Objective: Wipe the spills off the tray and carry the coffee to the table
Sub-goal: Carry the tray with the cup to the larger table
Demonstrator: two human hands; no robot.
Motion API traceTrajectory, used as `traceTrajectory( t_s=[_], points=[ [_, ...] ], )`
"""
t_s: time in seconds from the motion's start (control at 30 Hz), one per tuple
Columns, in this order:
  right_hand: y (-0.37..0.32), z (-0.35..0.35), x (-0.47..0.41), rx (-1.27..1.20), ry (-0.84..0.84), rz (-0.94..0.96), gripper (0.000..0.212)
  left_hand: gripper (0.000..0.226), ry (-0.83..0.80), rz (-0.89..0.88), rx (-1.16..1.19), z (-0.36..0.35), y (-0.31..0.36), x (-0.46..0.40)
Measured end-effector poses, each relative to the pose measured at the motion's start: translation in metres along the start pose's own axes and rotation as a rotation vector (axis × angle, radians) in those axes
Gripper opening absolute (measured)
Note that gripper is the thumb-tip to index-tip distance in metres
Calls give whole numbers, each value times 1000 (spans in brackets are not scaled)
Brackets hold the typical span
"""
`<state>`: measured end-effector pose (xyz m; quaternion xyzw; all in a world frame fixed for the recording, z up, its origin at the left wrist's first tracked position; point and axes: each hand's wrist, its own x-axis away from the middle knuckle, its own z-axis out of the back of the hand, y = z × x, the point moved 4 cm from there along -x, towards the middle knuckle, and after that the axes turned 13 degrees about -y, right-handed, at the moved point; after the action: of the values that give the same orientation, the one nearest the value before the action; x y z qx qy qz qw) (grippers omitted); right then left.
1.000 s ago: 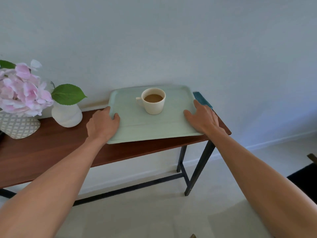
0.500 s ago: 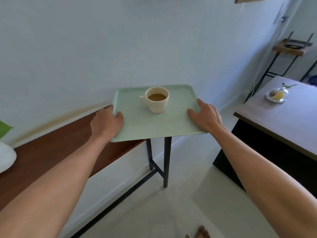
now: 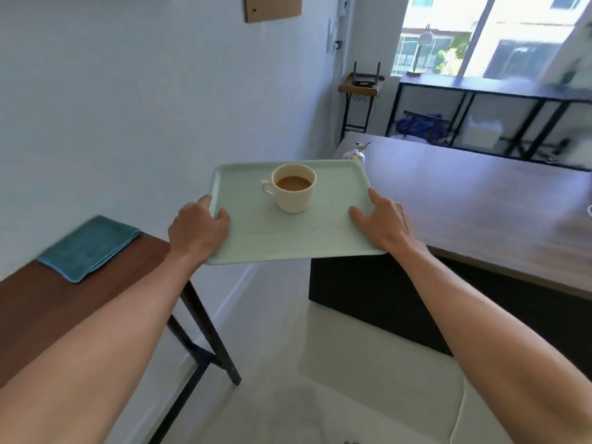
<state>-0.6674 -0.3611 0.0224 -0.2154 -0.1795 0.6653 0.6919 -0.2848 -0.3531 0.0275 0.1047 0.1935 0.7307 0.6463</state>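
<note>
A pale green tray (image 3: pixel 288 235) hangs level in the air between the side table and the big table. On its far half stands a cream cup of coffee (image 3: pixel 294 191), upright, handle to the left. My left hand (image 3: pixel 196 230) grips the tray's left edge, thumb on top. My right hand (image 3: pixel 382 224) grips the right edge the same way. I see no spills on the tray's surface. A folded teal cloth (image 3: pixel 88 248) lies on the brown side table (image 3: pixel 41 315) at the lower left.
A large dark wooden table (image 3: pixel 480 203) stretches to the right, its near corner just beyond the tray, with a small glass dish (image 3: pixel 355 155) behind the tray's far corner. A black shelf unit (image 3: pixel 480 100) stands under the window. Pale floor lies below.
The tray has been lifted off the side table and swung right, toward the big table. The view turned with it; the flowers and vase have left the view and the cloth shows on the side table.
</note>
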Motion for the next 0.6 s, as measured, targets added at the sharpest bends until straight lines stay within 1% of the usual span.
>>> traceTrajectory(
  t_s=[0.13, 0.23, 0.33, 0.6],
  points=[
    [67, 39, -10, 4, 58, -70, 70, 50, -22, -63, 9, -44, 71, -31],
    [114, 65, -16, 41, 98, -124, 72, 50, -41, -102, 15, -75, 120, -50],
    [155, 87, -21, 70, 104, -176, 73, 51, -48, -149, 19, -104, 165, -64],
    [241, 123, -33, 111, 141, -292, 77, 54, -117, -221, 25, -168, 254, -92]
  ],
)
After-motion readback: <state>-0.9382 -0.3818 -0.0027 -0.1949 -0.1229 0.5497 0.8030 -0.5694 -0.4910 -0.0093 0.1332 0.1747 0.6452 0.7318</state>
